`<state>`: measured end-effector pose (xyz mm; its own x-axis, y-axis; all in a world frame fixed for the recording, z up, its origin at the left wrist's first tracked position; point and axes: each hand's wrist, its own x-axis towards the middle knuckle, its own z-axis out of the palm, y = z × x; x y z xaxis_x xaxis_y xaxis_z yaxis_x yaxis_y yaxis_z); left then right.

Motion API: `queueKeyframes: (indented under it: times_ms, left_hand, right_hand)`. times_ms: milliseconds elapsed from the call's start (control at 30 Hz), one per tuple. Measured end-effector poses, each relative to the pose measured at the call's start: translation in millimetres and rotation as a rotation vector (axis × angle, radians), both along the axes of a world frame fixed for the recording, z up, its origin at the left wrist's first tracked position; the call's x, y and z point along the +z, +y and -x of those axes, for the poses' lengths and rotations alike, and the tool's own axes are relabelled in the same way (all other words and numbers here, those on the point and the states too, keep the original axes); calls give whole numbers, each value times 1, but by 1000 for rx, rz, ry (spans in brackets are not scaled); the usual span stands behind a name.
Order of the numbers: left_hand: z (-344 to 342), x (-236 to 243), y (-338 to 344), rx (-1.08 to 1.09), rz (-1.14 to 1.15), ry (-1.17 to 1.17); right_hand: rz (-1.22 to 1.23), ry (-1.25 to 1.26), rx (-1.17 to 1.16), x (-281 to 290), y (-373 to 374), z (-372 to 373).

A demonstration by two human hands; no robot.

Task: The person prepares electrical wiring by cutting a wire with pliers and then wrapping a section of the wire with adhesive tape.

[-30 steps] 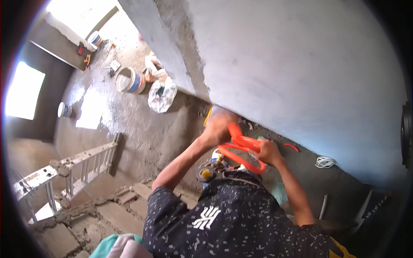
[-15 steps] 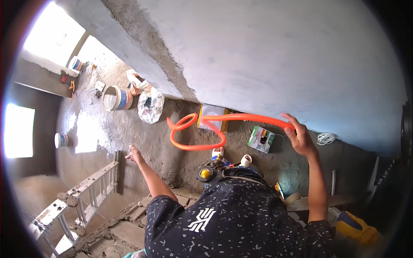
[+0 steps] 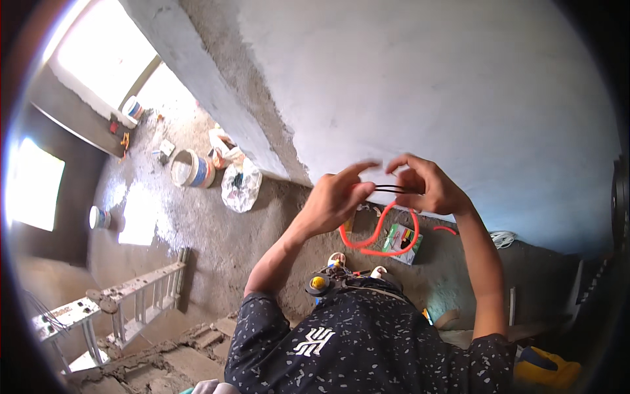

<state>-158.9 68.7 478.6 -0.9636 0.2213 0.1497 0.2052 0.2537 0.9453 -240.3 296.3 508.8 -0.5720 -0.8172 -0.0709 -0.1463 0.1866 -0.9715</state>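
Two thin dark cords [image 3: 388,188] stretch side by side between my hands, held up in front of the wall. My left hand [image 3: 335,202] pinches one end between thumb and fingers, its index finger raised and blurred. My right hand [image 3: 430,187] has its fingers curled round the other end. Below them an orange corrugated tube [image 3: 367,248] curves in a loop in front of a green-and-white box [image 3: 401,243]. One part of the tube passes behind my right hand; whether it hangs or rests on the floor I cannot tell.
A bare plastered wall [image 3: 420,85] rises ahead. On the floor at left are a white bucket [image 3: 191,169] and a clear plastic bag [image 3: 241,187]. An aluminium ladder [image 3: 141,282] lies low left. Coiled white cable [image 3: 503,239] sits by the wall; a yellow-and-blue bag [image 3: 548,366] is at lower right.
My left hand has come in from the far left to meet my right hand. The orange tube is out of my right hand's grip and lower down. Dark cords now show between my hands.
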Motion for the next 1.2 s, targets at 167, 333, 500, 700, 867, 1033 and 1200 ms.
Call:
queueKeyframes:
  times_ms: [167, 333, 500, 700, 867, 1033, 1200]
  left_hand:
    - [19, 9, 7, -11, 102, 139]
    - [27, 26, 34, -92, 131, 217]
    - [38, 36, 64, -127, 19, 280]
    - [57, 62, 60, -96, -116, 375]
    - [56, 72, 77, -169, -114, 424]
    - [50, 82, 63, 54, -113, 426]
    - [61, 68, 50, -19, 100, 282]
  right_hand:
    - [92, 522, -271, 15, 40, -1]
    - [-138, 967, -201, 77, 23, -16]
    - [-20, 1203, -123, 92, 21, -10]
    - [-217, 1332, -213, 137, 42, -10]
    - [-136, 1344, -177, 111, 25, -12]
    - [-122, 901, -314, 101, 35, -8]
    - [109, 946, -369, 89, 58, -1]
